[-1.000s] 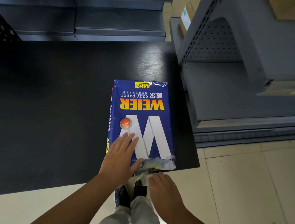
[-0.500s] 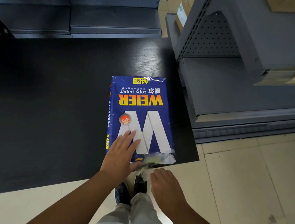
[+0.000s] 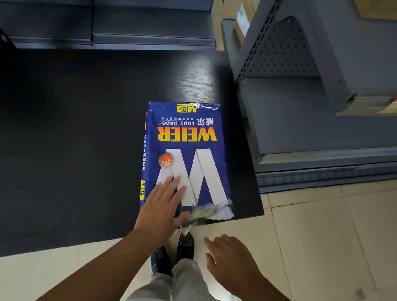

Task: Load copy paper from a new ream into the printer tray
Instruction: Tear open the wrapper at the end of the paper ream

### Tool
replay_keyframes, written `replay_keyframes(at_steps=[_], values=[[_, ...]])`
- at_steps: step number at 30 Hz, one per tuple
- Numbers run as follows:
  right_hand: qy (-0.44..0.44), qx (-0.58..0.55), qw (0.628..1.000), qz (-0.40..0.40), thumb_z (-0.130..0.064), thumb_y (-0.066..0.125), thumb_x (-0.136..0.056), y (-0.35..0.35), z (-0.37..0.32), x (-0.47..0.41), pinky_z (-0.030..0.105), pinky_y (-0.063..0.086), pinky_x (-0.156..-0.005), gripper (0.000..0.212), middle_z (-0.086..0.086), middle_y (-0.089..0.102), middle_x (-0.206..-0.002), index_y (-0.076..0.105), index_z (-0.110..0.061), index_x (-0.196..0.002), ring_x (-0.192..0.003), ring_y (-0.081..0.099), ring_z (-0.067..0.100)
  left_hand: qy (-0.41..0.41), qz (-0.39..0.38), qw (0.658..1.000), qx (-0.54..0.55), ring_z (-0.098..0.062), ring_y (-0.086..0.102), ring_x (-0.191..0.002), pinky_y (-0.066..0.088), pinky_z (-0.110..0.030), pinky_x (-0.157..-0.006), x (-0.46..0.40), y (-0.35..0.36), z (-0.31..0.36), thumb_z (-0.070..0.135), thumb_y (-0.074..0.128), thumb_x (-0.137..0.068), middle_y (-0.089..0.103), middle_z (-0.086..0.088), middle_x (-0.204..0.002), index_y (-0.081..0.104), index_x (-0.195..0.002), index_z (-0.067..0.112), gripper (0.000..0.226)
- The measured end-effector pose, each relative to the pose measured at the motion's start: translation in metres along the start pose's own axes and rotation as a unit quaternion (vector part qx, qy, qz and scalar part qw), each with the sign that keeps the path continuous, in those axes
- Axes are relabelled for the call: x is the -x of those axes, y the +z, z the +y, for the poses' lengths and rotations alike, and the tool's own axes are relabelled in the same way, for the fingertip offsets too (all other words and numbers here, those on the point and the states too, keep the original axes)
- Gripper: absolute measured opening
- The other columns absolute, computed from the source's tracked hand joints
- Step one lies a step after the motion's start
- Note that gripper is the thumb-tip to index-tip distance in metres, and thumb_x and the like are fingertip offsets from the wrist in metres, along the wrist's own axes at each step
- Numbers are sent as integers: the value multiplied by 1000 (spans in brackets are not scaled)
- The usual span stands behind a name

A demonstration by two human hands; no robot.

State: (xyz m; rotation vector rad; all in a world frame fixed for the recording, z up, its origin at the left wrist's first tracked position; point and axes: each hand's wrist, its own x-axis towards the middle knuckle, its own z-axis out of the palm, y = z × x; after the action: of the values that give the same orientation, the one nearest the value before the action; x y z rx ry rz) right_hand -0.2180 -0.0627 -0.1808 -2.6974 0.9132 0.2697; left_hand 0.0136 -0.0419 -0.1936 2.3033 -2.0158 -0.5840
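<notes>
A blue ream of copy paper (image 3: 187, 149), marked WEIER, lies flat near the right front corner of a black table (image 3: 55, 145). Its wrapper is torn at the near end (image 3: 210, 211), where crumpled plastic shows. My left hand (image 3: 163, 203) rests flat on the ream's near left part, fingers spread. My right hand (image 3: 231, 262) hovers over the floor below the table's edge, fingers apart, holding nothing and clear of the ream. No printer or tray is in view.
Grey metal shelving (image 3: 323, 103) stands right of the table, with a cardboard box (image 3: 243, 18) behind it. Dark shelves (image 3: 133, 17) run along the table's far side. Below are a tiled floor (image 3: 331, 241) and my shoes (image 3: 175, 250).
My right hand has pulled back from the torn near end of the ream, down and to the right. My left hand stays pressed on the ream.
</notes>
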Motion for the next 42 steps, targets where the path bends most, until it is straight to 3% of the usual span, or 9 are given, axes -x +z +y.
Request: replay_keyframes(at_steps=[8, 13, 17, 22, 25, 31, 35, 39, 42], values=[[-13, 4, 999, -35, -36, 45, -87, -9, 8, -4, 32, 55, -64, 29, -4, 68, -74, 70, -21, -86, -68, 60, 15, 44, 15, 998, 36, -18, 9, -149, 19, -43, -120, 6, -2, -11, 52, 53, -90, 20, 2, -161, 38, -144, 26, 61], [-69, 38, 997, 17, -26, 70, -72, -4, -4, -7, 29, 45, -52, 18, -4, 55, -59, 56, -22, -61, -56, 51, 15, 62, 27, 995, 68, -16, 20, -146, 27, -42, -117, 10, -6, -24, 38, 68, -85, 33, 5, -155, 51, -134, 27, 54], [-21, -18, 990, 135, -31, 65, -82, -10, -2, -10, 29, 46, -57, 13, -2, 61, -72, 63, -18, -85, -63, 54, 16, 47, 49, 995, 74, -15, 29, -143, 31, -40, -115, 9, -8, -26, 34, 71, -84, 46, 6, -148, 61, -122, 28, 40], [-21, 20, 992, 123, -35, 66, -85, -16, 5, -21, 27, 51, -65, 51, 0, 64, -93, 55, -15, -131, -77, 59, 15, 42, 64, 994, 80, -15, 34, -140, 35, -37, -112, 9, -8, -23, 35, 73, -82, 53, 7, -142, 68, -110, 29, 29], [-49, 45, 986, 152, -28, 67, -86, -12, -1, -30, 28, 51, -66, 45, 1, 66, -94, 58, -14, -128, -77, 61, 17, 38, 70, 994, 77, -14, 37, -139, 36, -37, -112, 9, -9, -23, 36, 73, -82, 57, 7, -138, 70, -103, 29, 22], [-59, 35, 979, 193, -10, 69, -80, -6, -5, -42, 30, 40, -59, 11, 1, 59, -73, 60, -18, -79, -66, 50, 19, 26, 105, 989, 96, -11, 43, -134, 39, -32, -107, 11, -10, -22, 32, 70, -85, 64, 8, -128, 72, -93, 26, 9], [-70, 25, 981, 182, -18, 72, -82, -3, -7, -35, 29, 44, -58, 9, 1, 59, -75, 64, -17, -83, -68, 50, 18, -3, 122, 983, 138, -6, 48, -129, 44, -28, -101, 12, -14, -22, 34, 66, -89, 65, 12, -125, 69, -99, 29, 11], [-13, -2, 979, 204, -35, 73, -85, -10, -8, -44, 29, 55, -73, 42, 3, 69, -103, 64, -15, -121, -91, 64, 18, 1, 117, 984, 132, -6, 47, -129, 44, -27, -100, 15, -14, -21, 35, 66, -89, 64, 12, -125, 68, -102, 30, 15], [-44, 12, 978, 205, -25, 68, -90, -11, -10, -54, 28, 49, -71, 15, 3, 67, -93, 66, -16, -102, -84, 59, 17, -1, 118, 985, 128, -5, 46, -130, 45, -28, -102, 17, -12, -21, 34, 66, -89, 64, 13, -125, 68, -102, 29, 14]])
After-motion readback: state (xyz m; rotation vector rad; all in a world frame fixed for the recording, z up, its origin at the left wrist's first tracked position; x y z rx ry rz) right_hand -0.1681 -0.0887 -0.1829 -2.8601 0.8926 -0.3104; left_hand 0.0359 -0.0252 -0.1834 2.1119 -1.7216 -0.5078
